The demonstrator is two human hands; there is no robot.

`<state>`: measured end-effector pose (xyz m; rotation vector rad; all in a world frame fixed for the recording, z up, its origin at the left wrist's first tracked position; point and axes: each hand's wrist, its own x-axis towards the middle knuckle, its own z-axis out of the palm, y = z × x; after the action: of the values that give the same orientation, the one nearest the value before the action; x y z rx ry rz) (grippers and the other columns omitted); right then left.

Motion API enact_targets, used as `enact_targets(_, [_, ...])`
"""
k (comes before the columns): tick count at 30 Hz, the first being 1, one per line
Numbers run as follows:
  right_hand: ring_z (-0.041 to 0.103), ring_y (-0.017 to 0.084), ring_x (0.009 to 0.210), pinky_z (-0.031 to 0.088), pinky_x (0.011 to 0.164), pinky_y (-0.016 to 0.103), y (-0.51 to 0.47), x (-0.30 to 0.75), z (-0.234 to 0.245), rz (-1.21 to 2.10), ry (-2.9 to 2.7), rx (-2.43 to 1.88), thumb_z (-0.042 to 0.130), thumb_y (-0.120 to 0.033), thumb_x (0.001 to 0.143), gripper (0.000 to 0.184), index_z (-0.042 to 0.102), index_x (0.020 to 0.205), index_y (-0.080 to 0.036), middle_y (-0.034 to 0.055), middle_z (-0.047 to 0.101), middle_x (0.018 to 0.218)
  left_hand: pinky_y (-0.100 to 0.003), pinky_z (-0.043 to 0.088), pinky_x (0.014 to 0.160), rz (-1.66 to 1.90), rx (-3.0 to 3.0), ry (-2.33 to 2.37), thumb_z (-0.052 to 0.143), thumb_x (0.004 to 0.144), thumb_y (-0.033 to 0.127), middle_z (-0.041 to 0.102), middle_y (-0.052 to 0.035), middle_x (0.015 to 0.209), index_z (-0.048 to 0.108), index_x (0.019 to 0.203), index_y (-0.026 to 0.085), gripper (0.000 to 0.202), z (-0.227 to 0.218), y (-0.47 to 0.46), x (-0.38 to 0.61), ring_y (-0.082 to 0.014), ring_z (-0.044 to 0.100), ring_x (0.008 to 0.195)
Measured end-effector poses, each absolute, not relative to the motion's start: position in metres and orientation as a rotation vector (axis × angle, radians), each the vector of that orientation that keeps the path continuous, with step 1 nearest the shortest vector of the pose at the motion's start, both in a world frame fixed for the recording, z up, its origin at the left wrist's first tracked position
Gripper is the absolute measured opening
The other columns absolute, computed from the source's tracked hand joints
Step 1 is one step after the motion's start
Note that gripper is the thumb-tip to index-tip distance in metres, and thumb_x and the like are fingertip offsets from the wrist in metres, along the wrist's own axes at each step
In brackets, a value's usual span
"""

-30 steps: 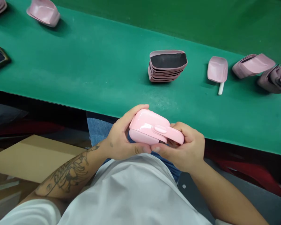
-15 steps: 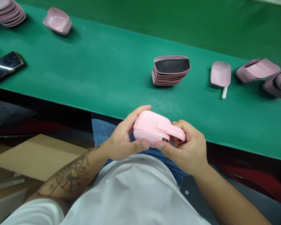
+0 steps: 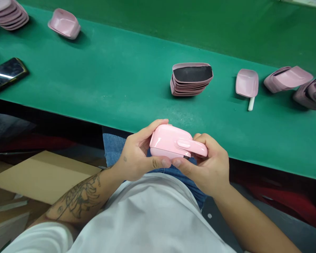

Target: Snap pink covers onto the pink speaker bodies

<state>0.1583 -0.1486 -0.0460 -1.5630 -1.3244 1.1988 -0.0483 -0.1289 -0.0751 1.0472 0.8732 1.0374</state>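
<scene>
Between my two hands is a glossy pink plastic housing (image 3: 171, 137) with a rounded body and a loop-like handle sticking out to the right. A paler pink shell forms its lower side, with a small dark spot near the handle. My left hand (image 3: 138, 154) grips the body's left end, thumb along the lower edge. My right hand (image 3: 208, 163) holds the handle side, its thumb pressing the lower edge close to the left thumb. Fingers behind the housing are partly hidden. It is held just in front of the table's near edge, above my lap.
On the green table (image 3: 116, 77) stands a stack of pink shells (image 3: 191, 88) with dark lining. To the right are a single shell (image 3: 247, 82) by a white stick (image 3: 251, 104) and more shells (image 3: 287, 79). Left lie a phone (image 3: 7, 75), another shell (image 3: 65, 24) and cardboard (image 3: 44, 175).
The pink housing has tipped slightly, so less of its paler lower shell shows. Both thumbs have come closer together along its lower edge. The table items look unmoved.
</scene>
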Motion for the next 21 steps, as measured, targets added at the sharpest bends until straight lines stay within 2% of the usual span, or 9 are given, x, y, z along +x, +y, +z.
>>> enact_targets(4, [0.046,0.012,0.059,0.038,0.051,0.026,-0.142,0.159,-0.043,1.138,-1.374,-1.588,0.098,-0.053,0.063,0.054,0.053,0.071,-0.024,-0.0062,0.053,0.067,-0.040,0.065,0.100,1.047,1.032,0.845,0.103,0.067,0.035,0.076,-0.0123,0.136,0.070,0.144,0.026,0.084,-0.078,-0.124,-0.049,-0.0325,0.074,0.122])
enact_targets(6, [0.052,0.014,0.063,0.044,0.054,0.027,-0.137,0.162,-0.043,1.084,-1.408,-1.556,0.099,-0.061,0.062,0.056,0.060,0.078,-0.024,-0.0043,0.058,0.073,-0.041,0.065,0.099,1.080,0.975,0.841,0.100,0.070,0.042,0.075,-0.0140,0.137,0.068,0.144,0.024,0.083,-0.080,-0.119,-0.048,-0.0346,0.074,0.123])
enact_targets(7, [0.059,0.016,0.070,0.050,0.060,0.029,-0.134,0.163,-0.044,1.048,-1.414,-1.511,0.098,-0.065,0.064,0.057,0.065,0.087,-0.025,-0.0020,0.063,0.082,-0.042,0.065,0.098,1.114,0.930,0.845,0.098,0.073,0.048,0.075,-0.0148,0.137,0.067,0.145,0.023,0.082,-0.081,-0.116,-0.046,-0.0356,0.074,0.123])
enact_targets(9, [0.069,0.024,0.098,0.060,0.085,0.038,-0.131,0.163,-0.050,0.981,-1.403,-1.406,0.093,-0.070,0.069,0.070,0.067,0.118,-0.027,0.0060,0.069,0.113,-0.045,0.065,0.098,1.193,0.826,0.855,0.087,0.081,0.063,0.075,-0.0161,0.138,0.067,0.144,0.022,0.078,-0.079,-0.110,-0.040,-0.0373,0.074,0.125])
enact_targets(11, [0.064,0.033,0.130,0.056,0.109,0.048,-0.131,0.159,-0.058,0.987,-1.405,-1.343,0.088,-0.075,0.073,0.093,0.054,0.146,-0.028,0.0140,0.061,0.145,-0.049,0.063,0.102,1.251,0.723,0.871,0.068,0.092,0.073,0.074,-0.0153,0.141,0.067,0.143,0.022,0.072,-0.073,-0.105,-0.034,-0.0377,0.070,0.132])
enact_targets(13, [0.056,0.036,0.145,0.050,0.119,0.053,-0.133,0.150,-0.067,1.100,-1.444,-1.287,0.085,-0.074,0.078,0.099,0.046,0.156,-0.027,0.0169,0.054,0.158,-0.052,0.061,0.106,1.283,0.638,0.875,0.049,0.102,0.073,0.073,-0.0123,0.145,0.067,0.144,0.025,0.067,-0.067,-0.105,-0.027,-0.0358,0.065,0.139])
enact_targets(17, [0.062,0.035,0.140,0.053,0.117,0.051,-0.135,0.134,-0.076,1.203,-1.451,-1.183,0.081,-0.065,0.088,0.080,0.052,0.152,-0.026,0.0144,0.065,0.148,-0.055,0.060,0.107,1.202,0.598,0.909,0.037,0.106,0.070,0.074,-0.0110,0.143,0.067,0.143,0.025,0.065,-0.069,-0.112,-0.024,-0.0347,0.067,0.137])
enact_targets(19, [0.065,0.035,0.135,0.055,0.114,0.051,-0.133,0.134,-0.076,1.140,-1.413,-1.184,0.080,-0.064,0.089,0.077,0.055,0.150,-0.026,0.0145,0.067,0.145,-0.055,0.059,0.110,1.216,0.689,0.934,0.043,0.106,0.066,0.070,-0.0127,0.148,0.063,0.148,0.024,0.062,-0.080,-0.113,-0.031,-0.0350,0.066,0.139])
enact_targets(21, [0.065,0.036,0.134,0.055,0.114,0.053,-0.130,0.139,-0.073,1.074,-1.422,-1.198,0.080,-0.066,0.087,0.079,0.056,0.150,-0.025,0.0156,0.066,0.146,-0.053,0.054,0.116,1.328,0.924,0.941,0.057,0.102,0.062,0.059,-0.0144,0.161,0.051,0.159,0.027,0.067,-0.091,-0.110,-0.044,-0.0349,0.060,0.147])
